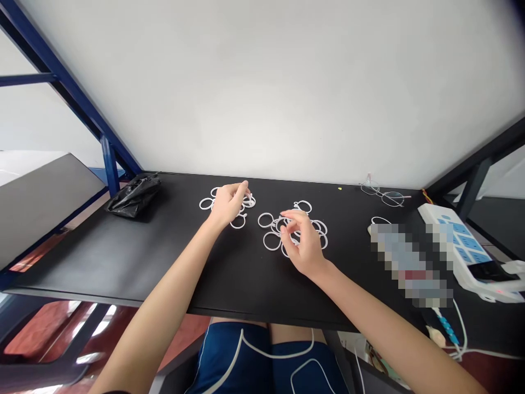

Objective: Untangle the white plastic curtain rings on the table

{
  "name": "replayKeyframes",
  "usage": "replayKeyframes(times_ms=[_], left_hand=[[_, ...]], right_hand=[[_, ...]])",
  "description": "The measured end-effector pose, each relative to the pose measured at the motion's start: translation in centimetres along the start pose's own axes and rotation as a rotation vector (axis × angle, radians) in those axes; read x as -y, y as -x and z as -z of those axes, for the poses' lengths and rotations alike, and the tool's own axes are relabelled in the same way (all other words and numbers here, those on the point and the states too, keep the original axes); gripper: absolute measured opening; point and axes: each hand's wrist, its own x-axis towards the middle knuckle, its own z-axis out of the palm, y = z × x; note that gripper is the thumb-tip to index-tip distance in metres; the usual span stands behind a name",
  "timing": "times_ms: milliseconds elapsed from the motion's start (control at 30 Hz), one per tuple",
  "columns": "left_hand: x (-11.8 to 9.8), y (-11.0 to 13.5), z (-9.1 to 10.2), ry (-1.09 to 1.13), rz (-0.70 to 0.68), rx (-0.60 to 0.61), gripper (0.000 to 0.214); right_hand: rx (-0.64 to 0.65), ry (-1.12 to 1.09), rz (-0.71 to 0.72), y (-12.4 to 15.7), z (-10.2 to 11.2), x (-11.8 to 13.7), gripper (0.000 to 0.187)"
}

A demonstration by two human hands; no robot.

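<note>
Two loose groups of thin white rings with small tabs lie on the black tabletop [246,268]. My left hand [227,203] rests over the left group, with white rings [206,204] showing around it. Its thumb and a fingertip reach toward a ring on the far right of that group; the other fingers are hidden behind the hand. Over the right group of white rings [272,241], my right hand [303,243] is curved, with a gap between thumb and index finger. No ring can be clearly made out in its grasp.
A crumpled black plastic bag [135,196] lies at the far left. Eyeglasses [385,194] sit near the wall at the right. Closer in are a blurred-out device [406,262], a white power strip [463,246] and a white cable [463,328]. Blue metal posts [77,87] frame the left side.
</note>
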Motion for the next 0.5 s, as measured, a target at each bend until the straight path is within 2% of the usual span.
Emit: replayKeyframes(times_ms=[67,133,267,367,500], left_hand=[[0.2,-0.4,1.2,-0.232,0.064,0.030,0.039],[0.5,-0.7,2.3,-0.420,0.142,0.101,0.031],[1.2,-1.0,3.9,-0.711,0.305,0.224,0.027],[1.8,-1.2,4.4,-0.839,0.395,0.294,0.023],[2.5,-1.3,4.4,-0.907,0.430,0.324,0.020]], right_hand=[[0.088,0.084,0.039,-0.3,-0.2,0.2,0.020],[0.245,0.201,0.075,-0.4,-0.3,0.4,0.023],[0.494,0.381,0.105,-0.4,-0.5,0.7,0.047],[0.557,0.429,0.125,-0.3,-0.5,0.9,0.052],[0.585,0.455,0.137,-0.2,-0.4,1.0,0.050]])
